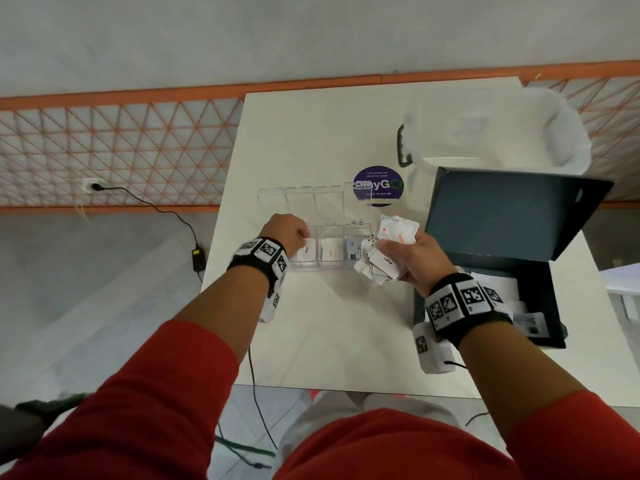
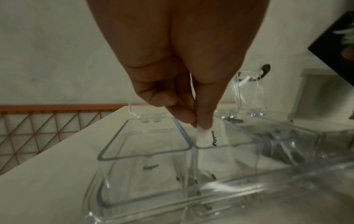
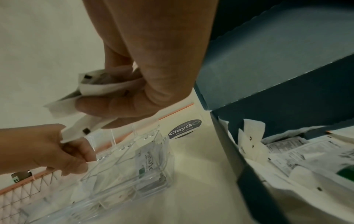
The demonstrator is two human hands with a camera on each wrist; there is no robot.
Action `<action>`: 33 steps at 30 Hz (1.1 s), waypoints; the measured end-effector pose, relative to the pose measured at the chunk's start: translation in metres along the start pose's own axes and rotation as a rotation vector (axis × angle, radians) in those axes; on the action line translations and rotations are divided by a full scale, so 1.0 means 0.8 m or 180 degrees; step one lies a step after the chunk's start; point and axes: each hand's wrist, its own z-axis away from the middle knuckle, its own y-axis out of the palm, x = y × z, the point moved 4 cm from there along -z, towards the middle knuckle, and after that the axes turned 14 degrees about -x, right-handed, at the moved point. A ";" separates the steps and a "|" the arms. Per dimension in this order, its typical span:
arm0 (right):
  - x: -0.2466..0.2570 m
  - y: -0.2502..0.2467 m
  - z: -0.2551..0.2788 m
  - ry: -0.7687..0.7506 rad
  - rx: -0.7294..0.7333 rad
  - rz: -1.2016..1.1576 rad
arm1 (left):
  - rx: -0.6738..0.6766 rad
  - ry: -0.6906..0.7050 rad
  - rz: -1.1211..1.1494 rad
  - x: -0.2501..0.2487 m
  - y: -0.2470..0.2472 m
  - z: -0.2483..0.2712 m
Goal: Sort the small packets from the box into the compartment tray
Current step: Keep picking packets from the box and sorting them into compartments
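At the centre of the head view, a clear plastic compartment tray with hinged lids (image 1: 358, 226) sits on a white table (image 1: 311, 140). The left hand (image 1: 286, 234) is over the tray's left part, and the left wrist view shows its thumb and forefinger pinching a small white paper packet with dark lettering (image 2: 207, 137), whose lower end dips into the second compartment from the left. The leftmost compartment (image 2: 145, 153) carries a label reading "Sugar". The right hand (image 1: 414, 256), just right of the tray, has its fingers curled round a bunch of white packets (image 1: 384, 251). At the right of the frame stands an open dark blue cardboard box (image 1: 502, 220) with more packets inside (image 3: 287, 151). Beyond the tray lies a round purple sticker (image 1: 378, 185).
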 end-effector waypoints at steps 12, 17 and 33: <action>-0.010 0.012 0.010 -0.0006 0.0035 0.0051 | -0.0114 0.0511 -0.0435 -0.008 0.008 0.013; -0.013 0.039 0.015 -0.0065 0.0126 0.0188 | -0.0398 0.0850 0.1023 -0.070 -0.034 0.028; -0.008 0.072 0.032 -0.0124 0.0224 -0.0019 | -0.0319 0.0797 0.1550 -0.090 -0.055 0.024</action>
